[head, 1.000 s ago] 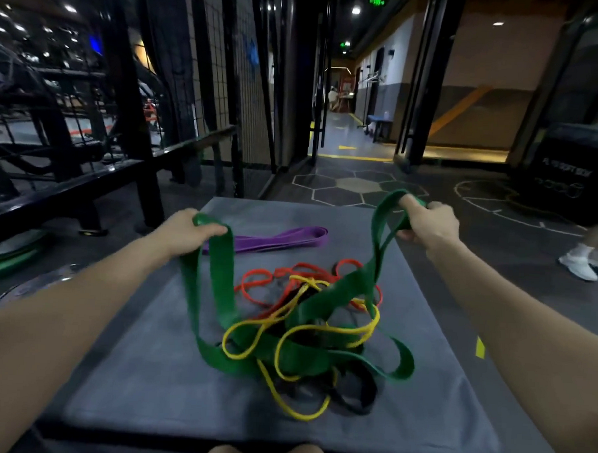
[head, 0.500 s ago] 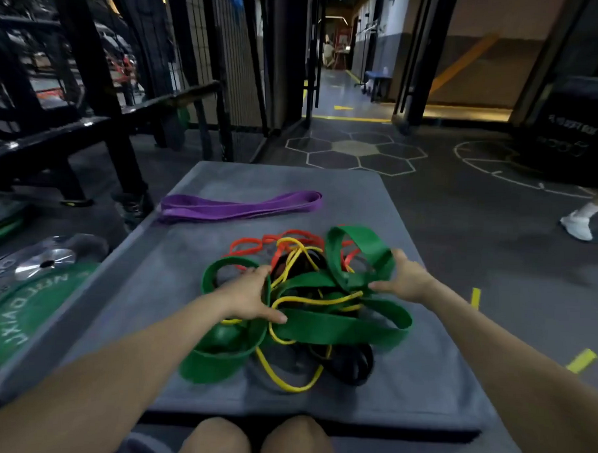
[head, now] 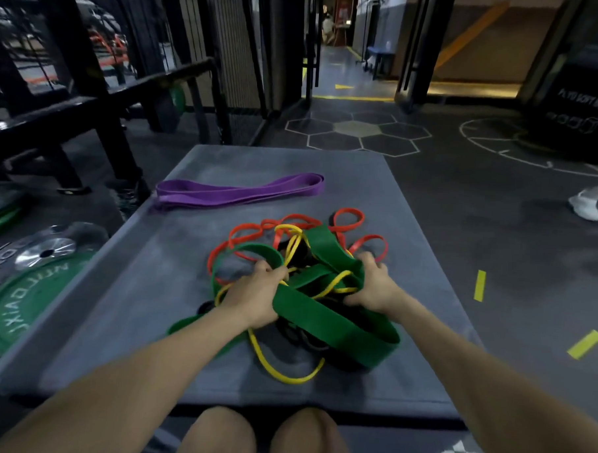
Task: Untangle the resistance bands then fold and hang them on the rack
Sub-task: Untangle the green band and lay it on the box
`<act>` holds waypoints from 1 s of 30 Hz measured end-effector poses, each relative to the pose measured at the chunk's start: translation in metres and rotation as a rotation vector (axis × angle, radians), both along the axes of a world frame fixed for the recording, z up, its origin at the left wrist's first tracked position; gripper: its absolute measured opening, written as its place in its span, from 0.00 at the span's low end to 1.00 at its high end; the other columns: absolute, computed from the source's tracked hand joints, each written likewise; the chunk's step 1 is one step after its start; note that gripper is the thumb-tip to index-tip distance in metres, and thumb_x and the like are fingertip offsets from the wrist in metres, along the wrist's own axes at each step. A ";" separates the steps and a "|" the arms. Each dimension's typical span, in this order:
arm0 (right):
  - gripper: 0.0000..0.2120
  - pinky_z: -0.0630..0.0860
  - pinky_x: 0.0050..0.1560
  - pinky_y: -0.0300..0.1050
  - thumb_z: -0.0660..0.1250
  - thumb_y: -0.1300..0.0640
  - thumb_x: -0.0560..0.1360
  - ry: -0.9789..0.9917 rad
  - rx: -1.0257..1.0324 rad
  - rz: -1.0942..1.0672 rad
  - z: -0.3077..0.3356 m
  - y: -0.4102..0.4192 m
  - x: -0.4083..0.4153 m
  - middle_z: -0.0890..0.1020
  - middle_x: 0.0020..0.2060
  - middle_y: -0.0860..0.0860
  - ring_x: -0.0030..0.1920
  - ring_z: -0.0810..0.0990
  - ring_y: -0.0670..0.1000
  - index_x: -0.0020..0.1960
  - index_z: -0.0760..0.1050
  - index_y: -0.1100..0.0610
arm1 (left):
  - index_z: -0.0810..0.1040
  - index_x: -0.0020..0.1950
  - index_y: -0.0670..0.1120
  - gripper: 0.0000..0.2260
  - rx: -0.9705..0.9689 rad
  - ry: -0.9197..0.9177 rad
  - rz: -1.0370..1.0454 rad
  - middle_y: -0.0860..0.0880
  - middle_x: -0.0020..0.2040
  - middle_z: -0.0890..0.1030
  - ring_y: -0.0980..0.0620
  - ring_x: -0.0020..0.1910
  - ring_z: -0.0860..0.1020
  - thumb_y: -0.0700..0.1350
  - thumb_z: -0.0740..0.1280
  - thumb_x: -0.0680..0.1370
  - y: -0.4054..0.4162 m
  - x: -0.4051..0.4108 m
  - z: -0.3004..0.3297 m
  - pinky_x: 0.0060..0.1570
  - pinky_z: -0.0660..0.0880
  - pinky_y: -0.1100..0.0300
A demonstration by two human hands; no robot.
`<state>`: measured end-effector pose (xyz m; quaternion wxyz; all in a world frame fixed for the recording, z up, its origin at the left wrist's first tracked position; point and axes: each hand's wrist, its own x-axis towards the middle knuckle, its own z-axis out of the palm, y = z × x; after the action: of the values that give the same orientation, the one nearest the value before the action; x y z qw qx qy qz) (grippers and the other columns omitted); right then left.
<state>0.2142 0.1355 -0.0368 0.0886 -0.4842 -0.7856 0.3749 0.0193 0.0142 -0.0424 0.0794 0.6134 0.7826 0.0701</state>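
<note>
A tangle of resistance bands lies on a grey padded box (head: 116,304). The wide green band (head: 334,325) winds through a thin yellow band (head: 284,373), an orange band (head: 349,218) and a black band (head: 306,341) that is mostly hidden underneath. My left hand (head: 253,298) grips the green band at the left of the tangle. My right hand (head: 374,284) grips the green band at the right, low over the pile. A purple band (head: 237,191) lies folded flat and apart at the box's far left.
Green and black weight plates (head: 16,303) lie on the floor to the left. A black steel rack (head: 90,104) stands at the back left. A black soft box (head: 584,105) sits far right, and a person's white shoe (head: 584,206) is near it. My knees (head: 268,437) touch the box's front.
The green band, held high and stretched a second ago, has come down onto the pile. Both hands moved down and together into the tangle, and the camera tilted downward.
</note>
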 end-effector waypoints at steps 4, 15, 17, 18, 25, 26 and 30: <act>0.24 0.72 0.47 0.43 0.70 0.71 0.65 0.230 0.050 -0.042 -0.001 -0.008 -0.031 0.76 0.48 0.57 0.52 0.76 0.56 0.54 0.65 0.55 | 0.74 0.58 0.52 0.21 0.129 -0.220 0.048 0.45 0.57 0.72 0.42 0.55 0.75 0.49 0.70 0.66 -0.005 -0.028 0.009 0.56 0.72 0.56; 0.23 0.75 0.27 0.35 0.62 0.79 0.70 0.635 -0.226 0.225 0.046 -0.055 -0.214 0.76 0.40 0.56 0.30 0.76 0.45 0.58 0.64 0.58 | 0.80 0.55 0.44 0.19 0.615 -0.313 0.242 0.48 0.47 0.81 0.60 0.45 0.79 0.36 0.76 0.65 -0.065 -0.181 0.100 0.50 0.75 0.63; 0.25 0.78 0.31 0.40 0.65 0.78 0.68 0.656 -0.201 0.246 0.064 -0.056 -0.238 0.77 0.42 0.56 0.34 0.77 0.49 0.60 0.65 0.61 | 0.80 0.56 0.45 0.20 0.641 -0.337 0.285 0.46 0.49 0.82 0.51 0.49 0.79 0.39 0.76 0.65 -0.069 -0.197 0.106 0.52 0.74 0.59; 0.26 0.79 0.33 0.42 0.67 0.78 0.67 0.661 -0.168 0.250 0.070 -0.055 -0.246 0.77 0.43 0.56 0.37 0.78 0.49 0.60 0.65 0.61 | 0.79 0.57 0.45 0.21 0.638 -0.358 0.295 0.45 0.50 0.82 0.48 0.50 0.79 0.39 0.76 0.64 -0.070 -0.201 0.103 0.52 0.74 0.58; 0.14 0.80 0.46 0.42 0.72 0.70 0.68 0.157 -0.029 0.275 0.047 -0.032 -0.221 0.80 0.38 0.51 0.42 0.81 0.49 0.47 0.73 0.58 | 0.60 0.73 0.52 0.46 -0.016 -0.177 0.328 0.38 0.65 0.61 0.37 0.65 0.67 0.44 0.80 0.61 -0.083 -0.208 0.048 0.65 0.67 0.55; 0.12 0.77 0.53 0.46 0.73 0.65 0.69 0.032 0.044 0.252 0.042 -0.026 -0.215 0.79 0.42 0.53 0.47 0.80 0.53 0.50 0.75 0.58 | 0.55 0.75 0.55 0.50 -0.153 -0.130 0.336 0.38 0.67 0.57 0.36 0.66 0.66 0.46 0.80 0.60 -0.085 -0.205 0.046 0.66 0.68 0.52; 0.11 0.73 0.48 0.45 0.67 0.59 0.75 -0.028 0.127 0.102 0.045 -0.007 -0.200 0.79 0.44 0.57 0.44 0.75 0.52 0.53 0.78 0.65 | 0.43 0.75 0.59 0.56 -0.436 0.170 0.387 0.36 0.74 0.42 0.31 0.73 0.50 0.52 0.79 0.61 -0.083 -0.193 0.064 0.71 0.56 0.40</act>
<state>0.0138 0.1286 0.0078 0.0887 -0.4421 -0.8326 0.3216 -0.1733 -0.0685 0.0214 0.1287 0.4252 0.8853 -0.1376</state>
